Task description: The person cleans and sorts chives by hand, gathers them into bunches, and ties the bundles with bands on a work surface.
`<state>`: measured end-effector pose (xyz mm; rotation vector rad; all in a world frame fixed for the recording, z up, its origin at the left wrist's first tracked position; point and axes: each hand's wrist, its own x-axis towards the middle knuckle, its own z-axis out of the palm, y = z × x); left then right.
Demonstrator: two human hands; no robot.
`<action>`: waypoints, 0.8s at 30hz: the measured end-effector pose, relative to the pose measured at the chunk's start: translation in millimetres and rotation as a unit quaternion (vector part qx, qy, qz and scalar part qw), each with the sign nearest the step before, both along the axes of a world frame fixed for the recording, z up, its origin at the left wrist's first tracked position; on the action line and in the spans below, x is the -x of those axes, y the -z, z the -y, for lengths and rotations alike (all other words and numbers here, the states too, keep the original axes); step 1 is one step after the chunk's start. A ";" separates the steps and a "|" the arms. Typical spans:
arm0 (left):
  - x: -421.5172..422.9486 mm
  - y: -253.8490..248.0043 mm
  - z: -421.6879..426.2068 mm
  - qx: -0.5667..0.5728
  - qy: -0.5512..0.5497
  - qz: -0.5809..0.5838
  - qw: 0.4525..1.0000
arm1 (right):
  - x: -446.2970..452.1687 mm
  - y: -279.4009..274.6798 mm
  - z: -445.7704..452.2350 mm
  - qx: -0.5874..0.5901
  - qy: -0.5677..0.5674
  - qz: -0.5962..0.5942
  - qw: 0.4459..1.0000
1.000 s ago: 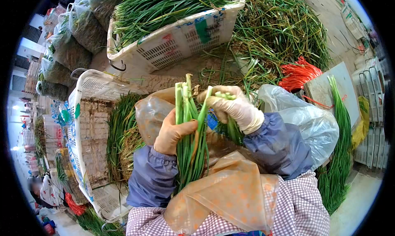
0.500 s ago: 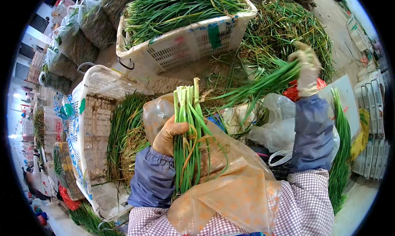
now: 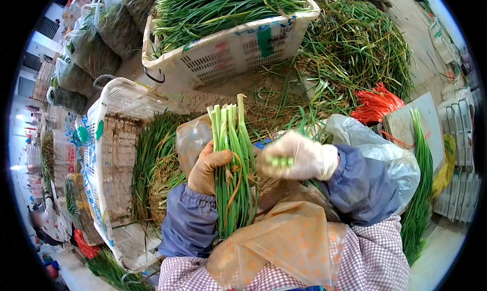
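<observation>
My left hand (image 3: 205, 170), in a tan glove, is wrapped round an upright bunch of leek-like green stalks (image 3: 234, 177), pale ends up. A dry yellowish leaf hangs across the bunch. Just to its right, my right hand (image 3: 297, 156) in a whitish glove is closed and slightly blurred. Several pale green stalk ends (image 3: 279, 161) poke out of that fist; the rest of these stalks is mostly hidden. A translucent orange-spotted plastic sheet (image 3: 284, 240) covers my lap beneath both hands.
A white crate (image 3: 243, 42) full of green stalks stands ahead. Another white crate (image 3: 114, 164) lies at my left, with greens inside. Loose leaves form a heap (image 3: 360, 42) at upper right, near red ties (image 3: 378, 103). A long green bundle (image 3: 418, 189) lies at right.
My right hand has come down and left from the leaf heap to beside the bunch. The long leaves trailing from it no longer show; stalk ends do. My left hand keeps its hold.
</observation>
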<state>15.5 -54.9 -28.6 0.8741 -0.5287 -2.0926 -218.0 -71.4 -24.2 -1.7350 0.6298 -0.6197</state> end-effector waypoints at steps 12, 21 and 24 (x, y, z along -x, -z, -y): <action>10.2 -16.6 -5.6 -0.020 -0.052 0.035 0.998 | 20.7 -25.4 28.5 -0.084 0.206 -0.049 0.974; 25.2 -19.8 -2.3 0.028 -0.069 0.151 0.986 | 1.3 -9.2 20.5 -0.236 0.155 0.017 0.959; 35.8 -17.8 -0.4 0.038 -0.066 0.195 0.978 | 1.4 -20.5 17.5 -0.081 0.182 -0.049 0.979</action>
